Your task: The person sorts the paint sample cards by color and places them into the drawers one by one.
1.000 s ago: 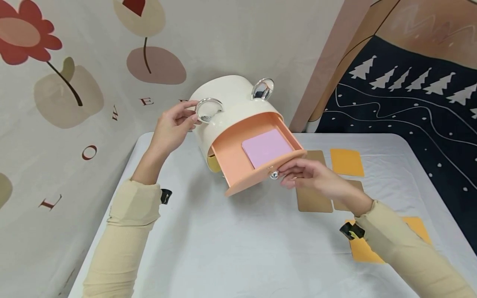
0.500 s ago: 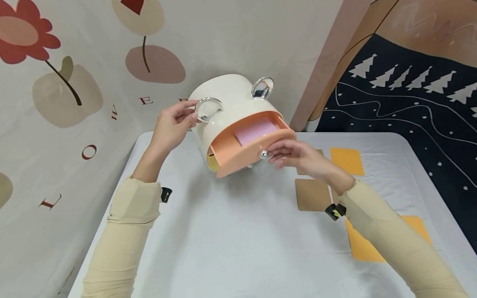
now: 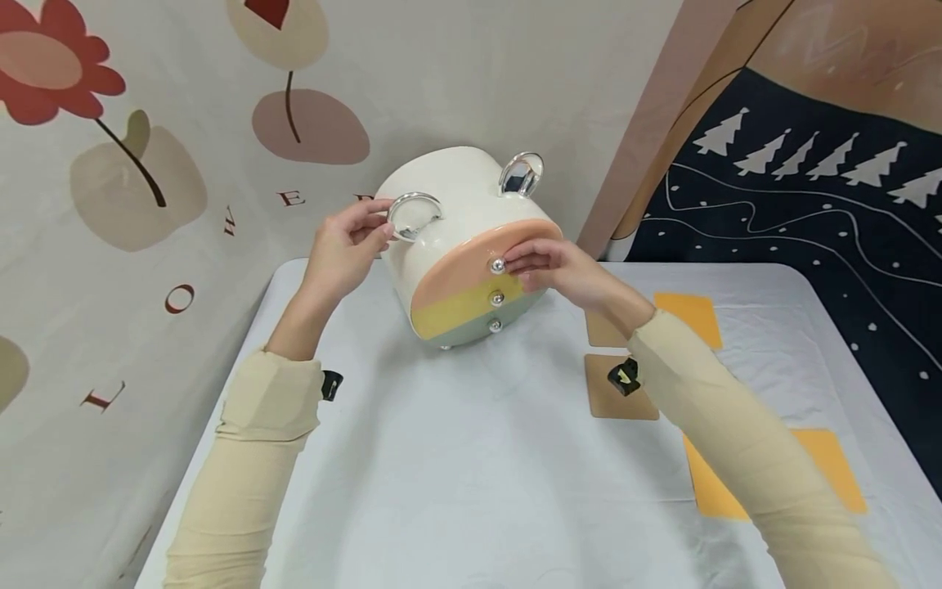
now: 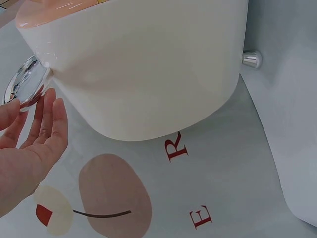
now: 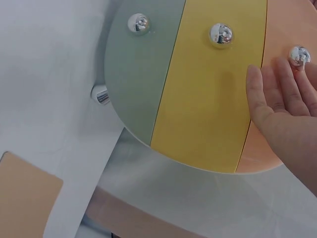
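Observation:
A rounded white drawer box [image 3: 449, 184] with silver ears stands at the table's back, its three drawers closed. The top orange drawer [image 3: 471, 258] sits flush above a yellow drawer [image 3: 456, 307] and a green drawer [image 3: 471, 329]. Between thumb and fingers, my left hand [image 3: 342, 249] pinches the left silver ear [image 3: 414, 214]. My right hand [image 3: 562, 270] holds the round silver knob [image 5: 299, 56] of the orange drawer with thumb and forefinger; its other fingers lie near the front. The inside of every drawer is hidden.
Brown cards [image 3: 611, 386] and orange cards [image 3: 688, 317] lie on the white-covered table [image 3: 471, 474] to the right, partly under my right arm. A patterned cloth wall [image 3: 184, 245] rises close behind and left of the box.
My right hand has moved back and left, and the orange drawer has slid in until shut, hiding the pink card inside. My left hand has stayed at the ear.

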`<action>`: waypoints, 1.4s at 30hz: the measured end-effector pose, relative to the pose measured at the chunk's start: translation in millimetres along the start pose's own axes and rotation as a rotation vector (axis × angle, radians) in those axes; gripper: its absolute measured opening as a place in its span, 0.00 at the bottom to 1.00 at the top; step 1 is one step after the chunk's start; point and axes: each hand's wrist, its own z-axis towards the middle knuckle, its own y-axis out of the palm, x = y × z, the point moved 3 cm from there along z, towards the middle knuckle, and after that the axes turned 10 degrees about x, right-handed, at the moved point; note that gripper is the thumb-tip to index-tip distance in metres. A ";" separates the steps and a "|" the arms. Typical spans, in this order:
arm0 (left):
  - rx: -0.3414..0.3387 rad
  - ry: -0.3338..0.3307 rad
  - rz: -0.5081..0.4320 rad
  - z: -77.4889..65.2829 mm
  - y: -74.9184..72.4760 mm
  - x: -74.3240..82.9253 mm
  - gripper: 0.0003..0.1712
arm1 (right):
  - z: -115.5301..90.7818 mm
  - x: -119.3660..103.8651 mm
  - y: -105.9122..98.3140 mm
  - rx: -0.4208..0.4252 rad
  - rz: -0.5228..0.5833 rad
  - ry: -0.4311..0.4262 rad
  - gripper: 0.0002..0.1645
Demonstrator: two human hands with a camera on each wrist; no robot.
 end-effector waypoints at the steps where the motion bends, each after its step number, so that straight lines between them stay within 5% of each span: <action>1: -0.001 0.000 0.000 0.0 0.2 -0.2 0.17 | 1.2 0.6 0.3 0.008 0.001 0.003 0.20; 10: -0.001 -0.008 0.007 0.4 0.7 -1.0 0.18 | 1.9 23.0 4.5 0.051 -0.047 0.116 0.17; 16: -0.007 -0.012 0.027 -0.3 0.3 -0.2 0.18 | 0.9 40.3 11.8 -0.010 -0.062 0.153 0.19; 25: -0.005 -0.010 0.038 -0.1 1.5 -1.9 0.18 | -0.5 49.4 20.1 -0.064 0.036 0.149 0.21; 34: -0.010 -0.013 0.044 -0.4 2.9 -2.7 0.18 | -5.8 53.2 14.7 -0.057 -0.012 0.166 0.21; 42: -0.008 -0.021 0.037 0.1 1.8 -2.8 0.18 | -29.3 54.0 6.5 -0.133 -0.045 0.127 0.20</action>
